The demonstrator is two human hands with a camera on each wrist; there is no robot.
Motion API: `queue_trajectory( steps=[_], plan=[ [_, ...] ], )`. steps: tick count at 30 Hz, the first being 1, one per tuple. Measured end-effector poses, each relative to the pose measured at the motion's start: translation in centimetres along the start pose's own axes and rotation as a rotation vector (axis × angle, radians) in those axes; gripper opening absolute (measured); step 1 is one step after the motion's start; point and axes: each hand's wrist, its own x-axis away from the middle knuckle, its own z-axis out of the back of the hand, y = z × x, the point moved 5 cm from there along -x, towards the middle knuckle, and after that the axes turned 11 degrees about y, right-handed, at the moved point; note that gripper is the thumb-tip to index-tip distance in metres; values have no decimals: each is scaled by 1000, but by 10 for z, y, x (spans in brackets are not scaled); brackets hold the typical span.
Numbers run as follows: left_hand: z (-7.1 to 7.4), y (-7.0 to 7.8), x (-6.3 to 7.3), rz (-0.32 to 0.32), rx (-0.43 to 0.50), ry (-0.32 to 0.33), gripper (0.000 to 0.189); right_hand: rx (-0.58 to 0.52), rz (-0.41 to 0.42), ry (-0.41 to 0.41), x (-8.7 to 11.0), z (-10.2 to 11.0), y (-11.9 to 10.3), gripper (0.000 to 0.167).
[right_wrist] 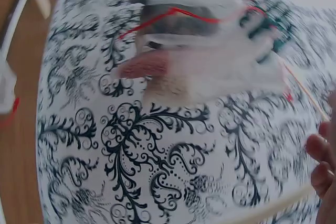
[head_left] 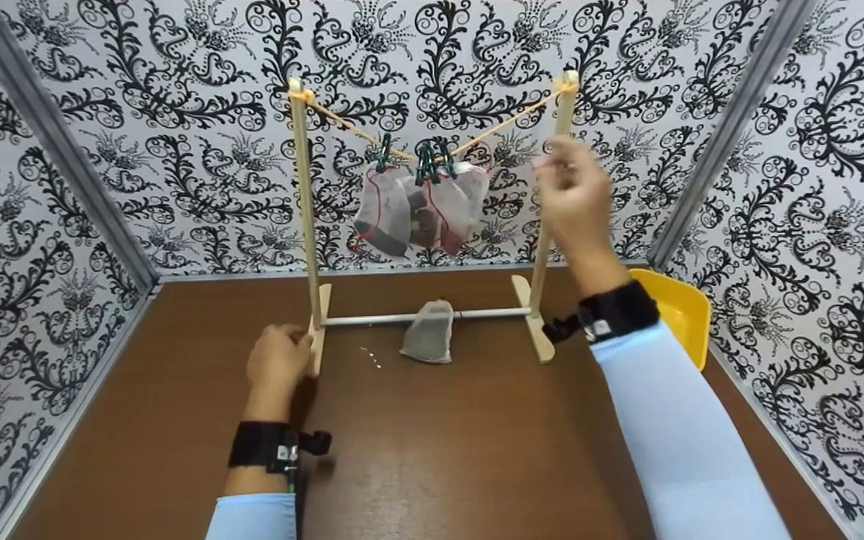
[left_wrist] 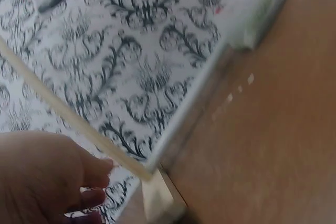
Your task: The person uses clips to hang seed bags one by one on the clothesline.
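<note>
A wooden stand [head_left: 303, 202] with two posts carries a sagging string [head_left: 511, 124]. Dark green clips [head_left: 426, 161] hold several sheer drawstring pouches [head_left: 387, 210] on the string; their contents show grey and reddish. One more pouch [head_left: 430, 334], with greenish-grey contents, leans at the stand's white crossbar [head_left: 372, 320]. My left hand [head_left: 278, 360] is beside the left foot of the stand, fingers loosely bent; the left wrist view shows them by the post, not wrapped round it. Up by the right post, my right hand [head_left: 576, 187] is blurred, fingers loosely curled, with nothing visible in them.
A yellow container [head_left: 676, 307] stands at the right rear, partly behind my right forearm. Small white bits [head_left: 372, 358] lie on the brown table [head_left: 432, 450] left of the lone pouch. Patterned walls [head_left: 214, 150] enclose the back and sides.
</note>
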Motion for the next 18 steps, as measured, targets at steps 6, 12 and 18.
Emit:
queue_trajectory(
  steps=[6, 12, 18],
  plan=[
    [-12, -15, 5, 11, 0, -122, 41, -136, -355, 327, -4, 65, 71, 20],
    [-16, -10, 10, 3, -43, -167, 36, 145, -576, 151, 12, 109, 166, 33],
    [-16, -3, 14, -23, -134, -193, 15, 586, -503, -493, 47, 124, 258, 48]
  ],
)
